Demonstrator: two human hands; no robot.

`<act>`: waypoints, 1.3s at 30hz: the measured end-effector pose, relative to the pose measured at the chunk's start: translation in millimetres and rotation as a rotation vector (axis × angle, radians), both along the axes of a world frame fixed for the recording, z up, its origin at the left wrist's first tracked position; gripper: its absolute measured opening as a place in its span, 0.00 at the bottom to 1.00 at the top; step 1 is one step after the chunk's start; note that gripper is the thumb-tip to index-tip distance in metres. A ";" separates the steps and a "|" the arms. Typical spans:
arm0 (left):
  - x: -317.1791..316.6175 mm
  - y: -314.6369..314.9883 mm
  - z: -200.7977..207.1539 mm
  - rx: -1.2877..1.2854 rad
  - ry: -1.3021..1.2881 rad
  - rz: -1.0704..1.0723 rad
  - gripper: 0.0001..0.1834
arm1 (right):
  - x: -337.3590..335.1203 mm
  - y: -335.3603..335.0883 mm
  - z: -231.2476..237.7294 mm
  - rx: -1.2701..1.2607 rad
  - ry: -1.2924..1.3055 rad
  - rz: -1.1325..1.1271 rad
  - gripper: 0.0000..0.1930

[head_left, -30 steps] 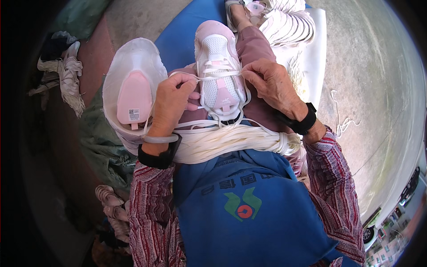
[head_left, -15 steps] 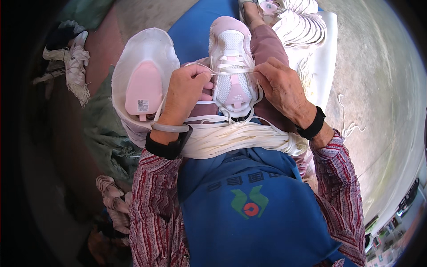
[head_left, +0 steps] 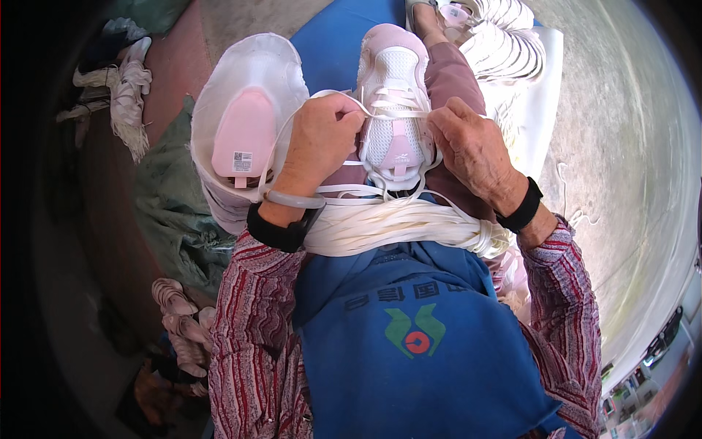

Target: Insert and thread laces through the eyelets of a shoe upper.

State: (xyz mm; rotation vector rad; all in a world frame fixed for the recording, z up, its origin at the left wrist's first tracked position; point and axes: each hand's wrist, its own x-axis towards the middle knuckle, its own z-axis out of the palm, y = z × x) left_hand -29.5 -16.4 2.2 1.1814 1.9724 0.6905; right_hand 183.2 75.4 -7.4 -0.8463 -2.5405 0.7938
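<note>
Shoe (head_left: 397,133) sits beside the right hand (head_left: 474,148)—perhaps touching.

With our bare left hand (head_left: 322,133) and right hand (head_left: 469,146) we pinch a flat white shoelace (head_left: 401,114) over a pink-and-white mesh sneaker (head_left: 397,64). Between sneaker and our blue cloth apron (head_left: 431,384) lies a bundle of flat cream laces (head_left: 395,228); a rounded white shell (head_left: 252,66) with a pink oblong panel (head_left: 245,130) sits leftward.

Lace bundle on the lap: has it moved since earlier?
No: against the blue apron, the lace bundle stays along its upper edge, without clear shift.
</note>
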 end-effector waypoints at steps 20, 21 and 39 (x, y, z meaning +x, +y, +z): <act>38.6 -18.4 -5.3 0.074 0.591 -0.193 0.08 | -4.5 6.6 -4.7 0.100 -0.071 0.080 0.05; 38.9 -18.3 -9.2 0.110 0.569 -0.200 0.07 | -5.2 8.2 -0.5 0.131 -0.079 0.116 0.06; 33.8 0.3 -0.7 0.309 0.341 -0.098 0.11 | -8.9 25.7 -14.3 0.140 -0.065 0.154 0.05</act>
